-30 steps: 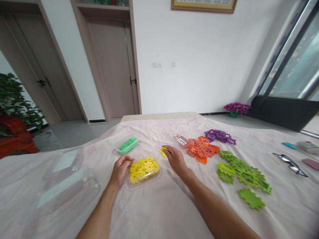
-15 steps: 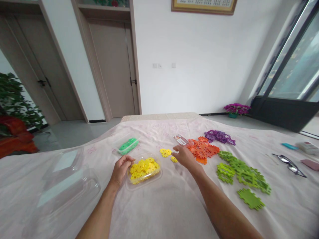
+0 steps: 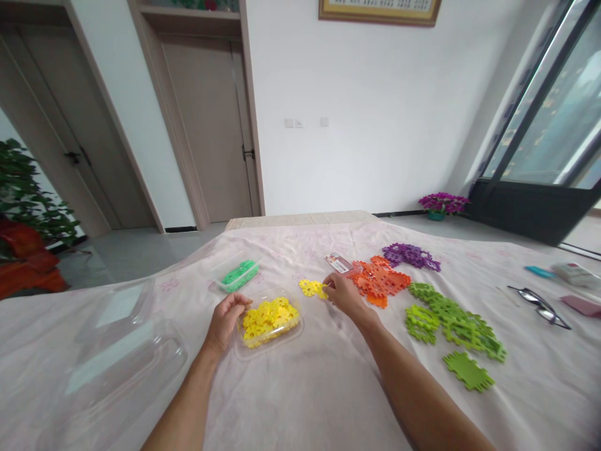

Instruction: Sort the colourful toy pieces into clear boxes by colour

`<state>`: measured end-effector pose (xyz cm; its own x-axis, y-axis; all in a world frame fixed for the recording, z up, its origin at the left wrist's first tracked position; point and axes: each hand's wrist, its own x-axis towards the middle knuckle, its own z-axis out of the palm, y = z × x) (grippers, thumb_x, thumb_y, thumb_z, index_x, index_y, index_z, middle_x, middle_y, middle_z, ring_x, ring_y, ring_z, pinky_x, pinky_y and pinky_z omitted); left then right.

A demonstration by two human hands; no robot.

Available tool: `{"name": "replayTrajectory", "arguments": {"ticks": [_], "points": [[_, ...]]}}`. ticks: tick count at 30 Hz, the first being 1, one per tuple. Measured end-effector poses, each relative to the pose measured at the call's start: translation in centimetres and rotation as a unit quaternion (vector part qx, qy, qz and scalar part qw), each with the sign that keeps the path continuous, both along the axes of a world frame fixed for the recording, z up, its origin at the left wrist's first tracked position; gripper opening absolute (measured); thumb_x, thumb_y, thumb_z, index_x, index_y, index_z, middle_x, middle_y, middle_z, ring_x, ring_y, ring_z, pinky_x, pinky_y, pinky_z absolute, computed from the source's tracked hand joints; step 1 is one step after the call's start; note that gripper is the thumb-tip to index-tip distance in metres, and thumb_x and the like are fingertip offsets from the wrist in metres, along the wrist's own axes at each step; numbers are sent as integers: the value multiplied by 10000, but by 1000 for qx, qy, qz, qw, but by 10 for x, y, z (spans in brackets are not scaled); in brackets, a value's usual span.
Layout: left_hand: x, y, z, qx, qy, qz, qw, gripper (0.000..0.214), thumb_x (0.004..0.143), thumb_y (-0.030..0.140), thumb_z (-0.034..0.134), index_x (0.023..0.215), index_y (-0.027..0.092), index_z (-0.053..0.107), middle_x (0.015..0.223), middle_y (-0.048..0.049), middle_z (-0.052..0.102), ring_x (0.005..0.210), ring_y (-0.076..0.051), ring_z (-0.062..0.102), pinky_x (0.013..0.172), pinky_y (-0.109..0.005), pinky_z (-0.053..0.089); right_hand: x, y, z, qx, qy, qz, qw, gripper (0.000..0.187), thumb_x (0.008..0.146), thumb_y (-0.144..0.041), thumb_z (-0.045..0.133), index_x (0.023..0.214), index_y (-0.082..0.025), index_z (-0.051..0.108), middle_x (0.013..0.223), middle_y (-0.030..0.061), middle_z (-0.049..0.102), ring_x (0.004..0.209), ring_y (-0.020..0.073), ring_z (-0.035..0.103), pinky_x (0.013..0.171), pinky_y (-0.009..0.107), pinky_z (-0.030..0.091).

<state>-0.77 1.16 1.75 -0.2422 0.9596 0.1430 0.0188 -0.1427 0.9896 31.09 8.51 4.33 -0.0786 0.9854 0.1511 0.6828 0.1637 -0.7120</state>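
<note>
My left hand [image 3: 226, 321] grips the left rim of a small clear tray [image 3: 291, 335] filled with yellow plastic pieces [image 3: 268, 319]. My right hand [image 3: 345, 296] rests on the cloth just right of it, fingers pinched on a loose yellow piece. A small cluster of yellow pieces [image 3: 308, 287] lies on the cloth at those fingertips. Orange pieces [image 3: 381, 280] lie in a heap just beyond the right hand.
A second clear tray with green pieces [image 3: 240, 275] sits further back. Purple pieces [image 3: 410, 255] and lime-green pieces [image 3: 448, 319] lie to the right, with glasses [image 3: 539, 299] near the right edge. A large clear box [image 3: 119, 357] stands at the left. A pink cloth [image 3: 305, 388] covers the table.
My right hand let go of a yellow piece, swung right toward the orange heap, then came back left to the loose yellow pieces. The left hand stayed on the tray.
</note>
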Motion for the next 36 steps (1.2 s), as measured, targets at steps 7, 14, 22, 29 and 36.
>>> {"name": "replayTrajectory", "arguments": {"ticks": [7, 14, 22, 29, 36], "points": [[-3, 2, -3, 3, 8, -4, 1000, 136, 680, 280, 635, 772, 180, 643, 845, -53, 696, 821, -197, 633, 789, -319, 472, -45, -20, 12, -74, 350, 111, 927, 233, 756, -324, 665, 923, -164, 637, 692, -1, 665, 590, 131, 645, 548, 251, 543], [-2, 1, -4, 4, 10, -4, 1000, 136, 679, 278, 632, 770, 177, 641, 826, -47, 691, 806, -186, 620, 778, -307, 461, -45, -16, 3, -12, 234, 67, 970, 286, 787, -198, 572, 1060, -173, 651, 1024, 73, 710, 788, 169, 686, 712, 317, 560], [-3, 2, -4, 2, 0, -5, 1000, 133, 682, 281, 636, 771, 181, 633, 810, -43, 675, 818, -198, 626, 789, -326, 461, -21, -2, -31, 99, -130, -61, 985, 406, 920, -314, 527, 1289, -151, 573, 1196, 157, 587, 1140, 252, 547, 963, 345, 435], [-1, 1, -2, -4, 0, -7, 1000, 133, 684, 283, 637, 770, 182, 637, 778, -30, 655, 820, -196, 626, 787, -316, 456, -35, 1, -24, 45, -209, -78, 974, 400, 920, -497, 508, 1205, -242, 628, 1182, 117, 567, 1120, 271, 513, 855, 338, 420], [0, 0, -1, -8, -3, -2, 1000, 138, 674, 290, 634, 761, 182, 633, 797, -37, 670, 807, -190, 621, 789, -315, 452, -30, 7, -29, 41, -177, -85, 980, 337, 871, -475, 582, 1130, -274, 658, 1161, 83, 582, 1087, 249, 525, 814, 319, 404]]}}
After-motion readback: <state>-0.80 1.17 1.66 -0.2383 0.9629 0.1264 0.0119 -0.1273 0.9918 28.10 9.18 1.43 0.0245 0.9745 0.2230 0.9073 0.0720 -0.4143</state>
